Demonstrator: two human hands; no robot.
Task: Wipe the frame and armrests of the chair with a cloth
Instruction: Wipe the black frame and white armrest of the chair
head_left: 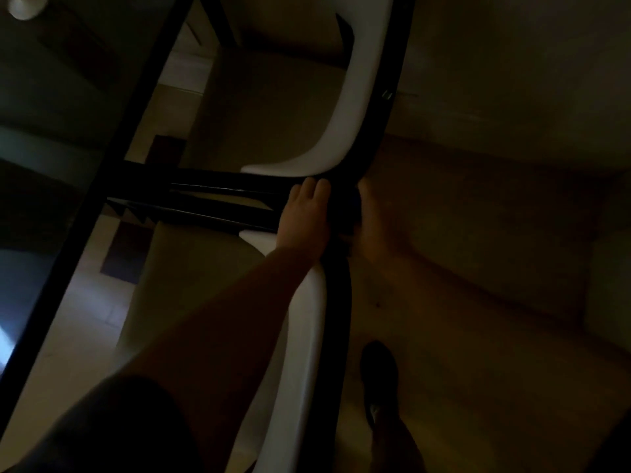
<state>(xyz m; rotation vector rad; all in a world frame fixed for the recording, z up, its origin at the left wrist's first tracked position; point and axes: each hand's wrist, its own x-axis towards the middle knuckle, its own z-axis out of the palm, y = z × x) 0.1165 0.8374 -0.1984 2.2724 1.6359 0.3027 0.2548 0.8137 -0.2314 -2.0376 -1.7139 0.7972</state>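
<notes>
The scene is very dim. Two white-shelled chairs with black frames stand end to end; the near chair's white edge point(307, 322) and black frame point(338, 302) run up the middle. My left hand point(304, 216) grips the near chair's top corner, its fingers laid over the black frame bars point(218, 189). My right hand point(374, 227), in shadow just right of that corner, presses a dark bundle that looks like the cloth point(346, 213) against the frame. The far chair point(355, 97) curves away above both hands.
A long dark table edge point(112, 158) slants from the top middle to the bottom left, close to the chairs' left side. My foot in a dark shoe point(377, 380) stands on the wooden floor point(478, 268) at the right. A pale round object point(24, 5) shows at the top left.
</notes>
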